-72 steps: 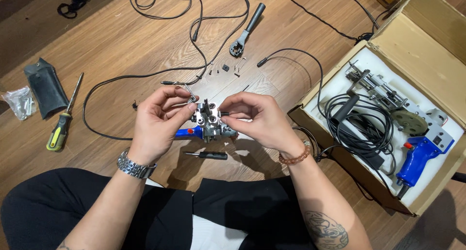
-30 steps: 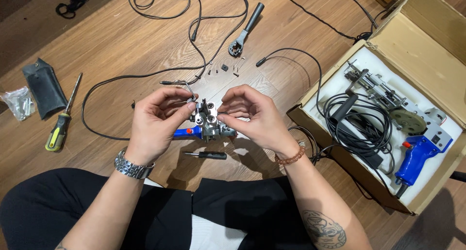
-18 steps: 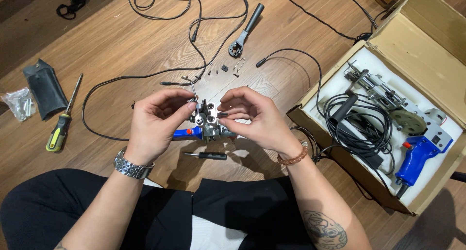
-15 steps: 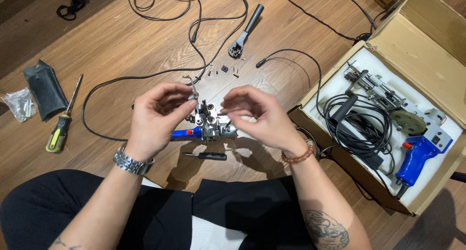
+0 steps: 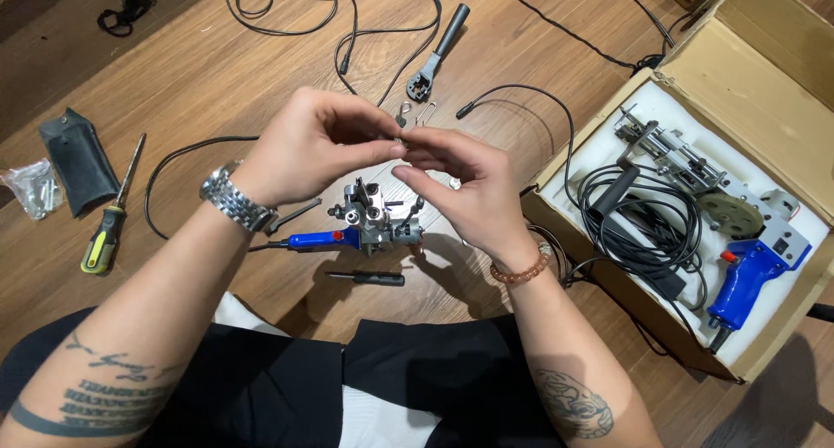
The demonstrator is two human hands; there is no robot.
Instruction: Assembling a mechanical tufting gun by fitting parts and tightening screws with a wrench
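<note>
Left hand: left hand raised above the floor, fingertips pinched on a tiny part too small to tell.
Right hand: right hand meets it, fingertips closed on the same small piece.
Below: metal mechanism with blue handle on the wooden floor.
Near: small black screwdriver; cardboard box to the right.

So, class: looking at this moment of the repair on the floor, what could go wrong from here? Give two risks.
1. Both hands, left hand and right hand, pinch a tiny part above the metal mechanism; dropped, it could vanish among the black cables.
2. The small screwdriver and loose metal clips lie scattered on the wooden floor, easily knocked or lost.
</note>
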